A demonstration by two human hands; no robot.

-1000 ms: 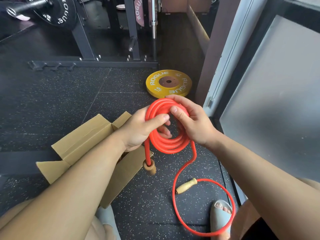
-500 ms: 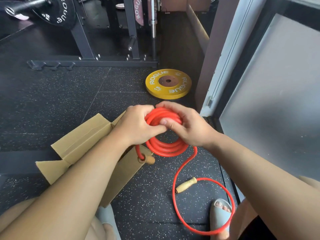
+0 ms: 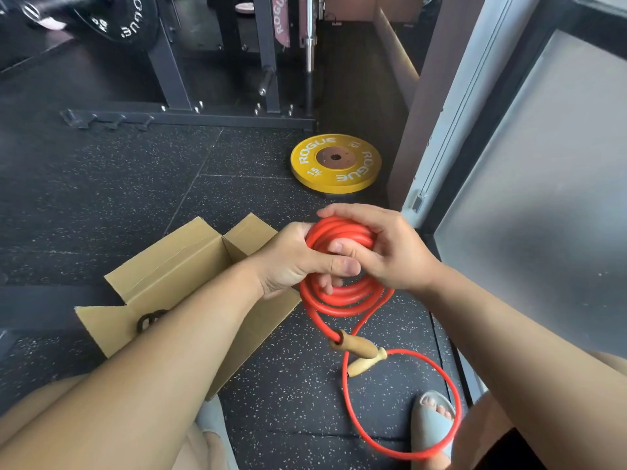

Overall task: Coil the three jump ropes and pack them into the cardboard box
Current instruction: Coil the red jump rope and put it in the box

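- The left hand (image 3: 295,262) grips the coiled red jump rope (image 3: 342,300) at its left side. The thumb lies across the front of the loops, and the fingers curl through the middle from behind.
- The right hand (image 3: 386,252) closes its grip over the top of the coil, fingers wrapped round the upper loops and the thumb tucked inside the ring.
- Both forearms reach forward and meet at the coil, which is held in the air above the floor (image 3: 101,198), just right of the box.
- The rope is thick, smooth and bright red, wound in several stacked loops.
- A short tail drops from the coil to a darker wooden handle (image 3: 356,346).
- A thinner-looking strand runs down into one wide loose loop (image 3: 456,401) on the floor and ends at a paler handle (image 3: 364,366).
- The loose loop passes round a foot in a grey slipper (image 3: 429,418).
- The cardboard box (image 3: 176,266) sits on the floor with its flaps spread. Something dark and ring-shaped (image 3: 149,320) lies inside, too hidden to name.
- A yellow ROGUE weight plate (image 3: 336,162) lies flat beyond the hands.
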